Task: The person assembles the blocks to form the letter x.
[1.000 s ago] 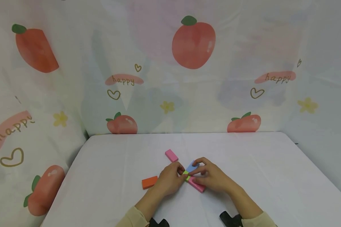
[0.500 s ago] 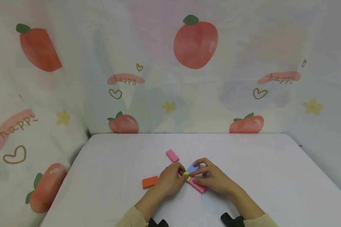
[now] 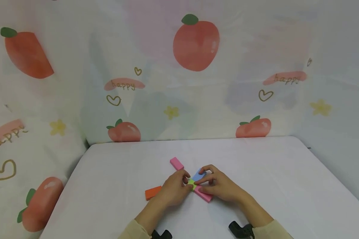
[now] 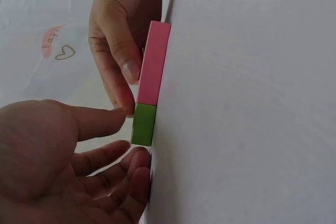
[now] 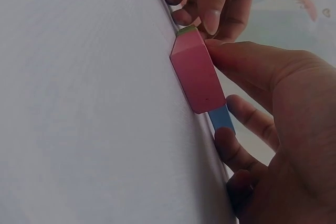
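Between both hands on the white table lie three blocks set end to side: a small green block (image 3: 191, 182), a blue block (image 3: 196, 176) angled away, and a pink block (image 3: 204, 196) angled towards the front right. My left hand (image 3: 173, 188) holds the green block's left side with thumb and bent fingers. My right hand (image 3: 224, 184) has its thumb at the pink block, its index fingertip by the green one, and another bent finger at the blue block's far end. In the left wrist view, the green block (image 4: 144, 124) meets the end of the pink block (image 4: 153, 64).
A second pink block (image 3: 177, 163) lies just beyond my left hand. An orange block (image 3: 153, 192) lies left of it, partly hidden by the wrist. Black devices (image 3: 240, 230) sit at both wrists. A fruit-patterned cloth (image 3: 149, 109) hangs behind the table.
The head view has shifted a little, so everything appears further left. Both hands stay at the joined blocks almost unmoved, and slightly more of the green block shows.
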`<state>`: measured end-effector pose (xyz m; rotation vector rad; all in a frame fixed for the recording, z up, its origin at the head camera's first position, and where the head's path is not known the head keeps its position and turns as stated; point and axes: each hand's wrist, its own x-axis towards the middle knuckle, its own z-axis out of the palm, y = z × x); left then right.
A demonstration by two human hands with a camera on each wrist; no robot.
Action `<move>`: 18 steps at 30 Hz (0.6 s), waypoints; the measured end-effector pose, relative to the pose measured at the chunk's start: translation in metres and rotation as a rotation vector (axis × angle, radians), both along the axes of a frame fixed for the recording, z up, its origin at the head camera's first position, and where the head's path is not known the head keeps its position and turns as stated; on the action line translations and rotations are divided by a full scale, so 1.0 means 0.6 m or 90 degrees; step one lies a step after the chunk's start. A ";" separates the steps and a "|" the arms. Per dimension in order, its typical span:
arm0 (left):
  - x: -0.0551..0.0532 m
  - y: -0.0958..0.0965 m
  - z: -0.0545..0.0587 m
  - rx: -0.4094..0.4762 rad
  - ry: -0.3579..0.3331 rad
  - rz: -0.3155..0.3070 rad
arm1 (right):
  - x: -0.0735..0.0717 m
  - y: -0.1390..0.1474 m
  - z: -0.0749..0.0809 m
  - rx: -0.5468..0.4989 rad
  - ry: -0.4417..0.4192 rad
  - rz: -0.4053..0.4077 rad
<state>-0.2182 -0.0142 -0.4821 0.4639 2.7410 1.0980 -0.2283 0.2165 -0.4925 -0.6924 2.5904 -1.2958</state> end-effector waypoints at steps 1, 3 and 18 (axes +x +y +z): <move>0.001 -0.002 0.002 0.002 -0.001 -0.002 | 0.000 -0.001 0.000 0.000 0.001 0.001; 0.003 -0.004 0.007 0.010 -0.004 -0.007 | 0.000 -0.002 0.001 0.004 -0.002 0.000; 0.007 -0.032 0.034 0.022 -0.005 -0.019 | 0.001 0.003 -0.001 0.021 -0.020 -0.010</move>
